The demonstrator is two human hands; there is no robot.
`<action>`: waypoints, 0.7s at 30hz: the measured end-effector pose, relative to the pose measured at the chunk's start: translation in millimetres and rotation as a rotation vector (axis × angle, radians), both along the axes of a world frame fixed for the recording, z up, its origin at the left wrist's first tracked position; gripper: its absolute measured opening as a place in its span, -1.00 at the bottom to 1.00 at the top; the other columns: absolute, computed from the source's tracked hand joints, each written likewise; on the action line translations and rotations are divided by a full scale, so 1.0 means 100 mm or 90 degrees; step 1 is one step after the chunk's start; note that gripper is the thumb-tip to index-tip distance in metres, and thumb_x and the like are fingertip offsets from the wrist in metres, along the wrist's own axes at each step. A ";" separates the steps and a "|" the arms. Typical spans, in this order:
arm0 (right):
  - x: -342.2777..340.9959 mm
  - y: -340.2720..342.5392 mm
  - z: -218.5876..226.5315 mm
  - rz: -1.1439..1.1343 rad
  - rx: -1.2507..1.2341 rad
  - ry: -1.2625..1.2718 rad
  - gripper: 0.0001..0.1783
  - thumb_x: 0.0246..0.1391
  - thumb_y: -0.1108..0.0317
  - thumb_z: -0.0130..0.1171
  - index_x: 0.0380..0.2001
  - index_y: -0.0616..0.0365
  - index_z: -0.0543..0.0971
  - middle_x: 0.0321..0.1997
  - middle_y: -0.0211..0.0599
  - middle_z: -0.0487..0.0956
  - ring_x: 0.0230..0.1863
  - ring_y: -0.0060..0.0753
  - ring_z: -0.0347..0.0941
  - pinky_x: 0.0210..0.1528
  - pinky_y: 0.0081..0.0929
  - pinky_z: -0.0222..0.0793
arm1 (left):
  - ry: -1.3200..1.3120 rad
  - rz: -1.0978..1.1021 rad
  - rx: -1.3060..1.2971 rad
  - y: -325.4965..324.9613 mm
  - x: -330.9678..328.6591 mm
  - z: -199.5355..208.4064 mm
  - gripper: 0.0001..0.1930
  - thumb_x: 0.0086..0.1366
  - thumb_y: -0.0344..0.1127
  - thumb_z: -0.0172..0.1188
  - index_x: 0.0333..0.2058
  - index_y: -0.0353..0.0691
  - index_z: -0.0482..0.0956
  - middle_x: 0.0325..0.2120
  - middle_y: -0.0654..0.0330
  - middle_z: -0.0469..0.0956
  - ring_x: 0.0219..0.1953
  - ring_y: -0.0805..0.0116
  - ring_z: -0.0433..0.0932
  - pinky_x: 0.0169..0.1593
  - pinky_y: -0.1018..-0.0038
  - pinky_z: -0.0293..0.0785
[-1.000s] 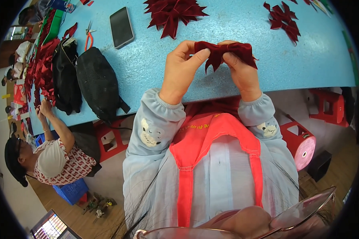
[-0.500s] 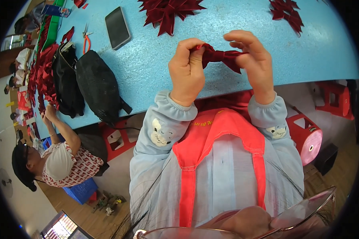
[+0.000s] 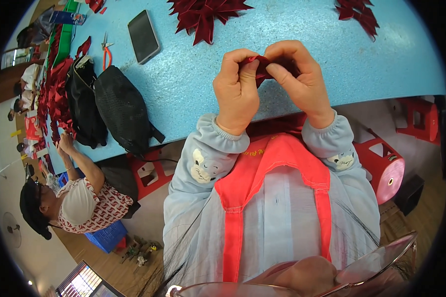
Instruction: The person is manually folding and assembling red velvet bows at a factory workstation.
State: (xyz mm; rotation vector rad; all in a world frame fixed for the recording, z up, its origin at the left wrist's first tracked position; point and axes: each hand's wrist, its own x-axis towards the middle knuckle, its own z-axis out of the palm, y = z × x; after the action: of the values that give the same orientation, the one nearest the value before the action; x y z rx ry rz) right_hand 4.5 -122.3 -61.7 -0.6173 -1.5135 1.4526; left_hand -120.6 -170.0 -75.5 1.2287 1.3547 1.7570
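Just above the table's near edge, I hold a dark red velvet bow between both hands. My left hand pinches its left end with thumb and forefinger. Curled over the bow's middle and right part, my right hand has its thumb pressed close to the left fingertips. Most of the bow is hidden behind my fingers. Beyond my hands lies a pile of finished dark red bows, and a smaller group of bows rests at the far right.
On the blue table lie a phone, orange-handled pliers and a black mesh pouch. More red ribbon pieces heap up at the left, beside a green tray. A co-worker sits there. Red stools stand at the right.
My right hand has moved left and closed over the bow's middle, its thumb now near my left fingertips. The bow's right loop, visible before, is now covered.
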 end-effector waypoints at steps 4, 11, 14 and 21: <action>-0.01 0.03 0.00 0.043 0.009 0.032 -0.78 0.00 0.67 0.04 -0.25 0.20 0.43 -0.21 -0.38 0.41 -0.21 -0.61 0.37 -0.23 -0.70 0.36 | 0.036 0.003 -0.003 -0.03 -0.03 -0.03 -0.91 0.26 -0.50 0.06 -0.26 -0.26 0.39 -0.50 0.21 0.51 -0.50 0.52 0.49 -0.42 0.60 0.43; 0.02 0.04 -0.01 0.011 0.129 -0.037 -0.77 -0.09 0.70 0.10 -0.34 0.18 0.44 -0.21 -0.32 0.41 -0.21 -0.52 0.39 -0.21 -0.64 0.37 | 0.216 0.019 0.033 -0.07 -0.05 -0.06 -0.88 0.23 -0.56 0.05 -0.26 -0.25 0.37 -0.44 0.16 0.51 -0.45 0.34 0.53 -0.38 0.52 0.46; 0.03 0.06 -0.04 -0.036 0.270 -0.087 -0.75 -0.15 0.70 0.13 -0.37 0.17 0.44 -0.22 -0.29 0.41 -0.20 -0.43 0.40 -0.22 -0.58 0.37 | 0.244 0.029 0.068 -0.08 -0.04 -0.03 -0.88 0.22 -0.58 0.03 -0.28 -0.25 0.36 -0.40 0.13 0.51 -0.42 0.26 0.53 -0.35 0.49 0.46; 0.04 0.03 -0.09 -0.096 0.472 -0.109 -0.70 -0.26 0.67 0.18 -0.38 0.14 0.44 -0.26 -0.24 0.43 -0.15 -0.15 0.37 -0.17 -0.38 0.34 | 0.269 0.048 0.195 -0.11 -0.05 -0.06 -0.78 0.09 -0.65 0.13 -0.32 -0.25 0.35 -0.32 0.07 0.47 -0.34 0.21 0.49 -0.29 0.45 0.44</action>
State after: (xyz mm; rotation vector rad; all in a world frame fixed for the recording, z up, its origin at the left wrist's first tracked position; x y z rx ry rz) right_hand 8.3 -119.1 -70.9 -0.3864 -1.9334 0.6481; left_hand -125.9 -181.4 -81.9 1.8184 1.4057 1.8778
